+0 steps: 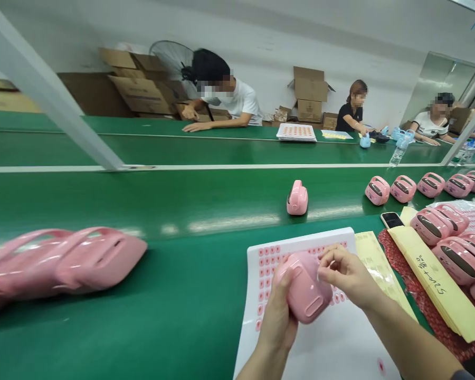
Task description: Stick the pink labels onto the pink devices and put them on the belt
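Pretty much everything near me is pink, lol. The glossy pink plastic case I've got matches the row of pink cases on the belt, and those have a dark stripe across the front. The white sheet carries neat rows of tiny pinkish-red labels. The conveyor belt is deep green with a white line along it. Off to the right there's a mottled red mat under a pale yellow paper strip. Further along sit light blue cases, plus a white T-shirt and a black T-shirt.
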Available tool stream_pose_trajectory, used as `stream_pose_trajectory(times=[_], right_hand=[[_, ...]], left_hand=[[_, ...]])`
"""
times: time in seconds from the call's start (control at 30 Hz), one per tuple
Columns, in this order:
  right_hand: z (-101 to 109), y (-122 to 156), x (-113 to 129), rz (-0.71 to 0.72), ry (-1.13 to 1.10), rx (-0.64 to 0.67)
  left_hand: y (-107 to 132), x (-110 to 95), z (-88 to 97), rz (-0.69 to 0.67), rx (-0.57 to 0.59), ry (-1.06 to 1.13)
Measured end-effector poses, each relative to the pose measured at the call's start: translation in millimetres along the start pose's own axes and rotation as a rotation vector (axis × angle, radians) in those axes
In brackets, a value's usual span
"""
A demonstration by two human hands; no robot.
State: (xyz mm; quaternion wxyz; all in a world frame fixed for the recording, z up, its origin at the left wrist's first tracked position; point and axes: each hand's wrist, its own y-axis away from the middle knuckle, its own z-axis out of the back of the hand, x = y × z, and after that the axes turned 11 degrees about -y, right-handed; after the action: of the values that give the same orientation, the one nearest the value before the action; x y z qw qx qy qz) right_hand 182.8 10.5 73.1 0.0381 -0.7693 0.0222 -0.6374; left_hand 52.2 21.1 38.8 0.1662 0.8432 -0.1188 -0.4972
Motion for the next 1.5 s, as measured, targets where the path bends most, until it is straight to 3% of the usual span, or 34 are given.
stream_pose_trajectory(times=[0.1,0.27,0.6,0.73,1.0,1.1,1.2,1.3,1.4,1.5], right_hand=[[-10.8,-2.6,-0.4,-0.036,0.069,-0.003],[-10.7,-2.1,-5.2,-0.06,0.132,-0.031],[-15.7,-0.1,-9.7,-0.01,0.224,-0.076],[-15.7,0.2,-18.3,0.11,0.281,-0.094],[-19.6,8.1,-35.0,0.582,0.441,-0.182],[-12.6,-12.4,-41.1,0.657,0.44,-0.224],[-10.0,-49.6,-61.7,0.602,0.559,-0.065],[-20.8,-83.6,-91.2,0.571,0.619,0.094],[-36.7,-100.6,-114.1,0.554,0.651,0.184],[-44.1,-102.6,-125.8,0.546,0.652,0.233]], left_hand=[[-0.1,-1.3,-0.3,-0.047,0.025,-0.034],[1.3,-5.0,-1.2,-0.052,-0.037,-0.062],[2.4,-2.8,-0.5,-0.051,-0.02,-0.049],[2.8,-3.6,-0.5,-0.043,-0.033,-0.02],[-1.4,0.5,-1.3,-0.07,-0.08,0.021],[-4.5,10.9,11.1,0.05,-0.048,0.107],[-3.7,25.7,39.2,0.162,0.078,0.254],[1.8,38.8,73.9,0.121,0.272,0.327],[6.7,44.6,99.8,0.051,0.295,0.345],[4.8,43.8,111.9,-0.04,0.334,0.418]])
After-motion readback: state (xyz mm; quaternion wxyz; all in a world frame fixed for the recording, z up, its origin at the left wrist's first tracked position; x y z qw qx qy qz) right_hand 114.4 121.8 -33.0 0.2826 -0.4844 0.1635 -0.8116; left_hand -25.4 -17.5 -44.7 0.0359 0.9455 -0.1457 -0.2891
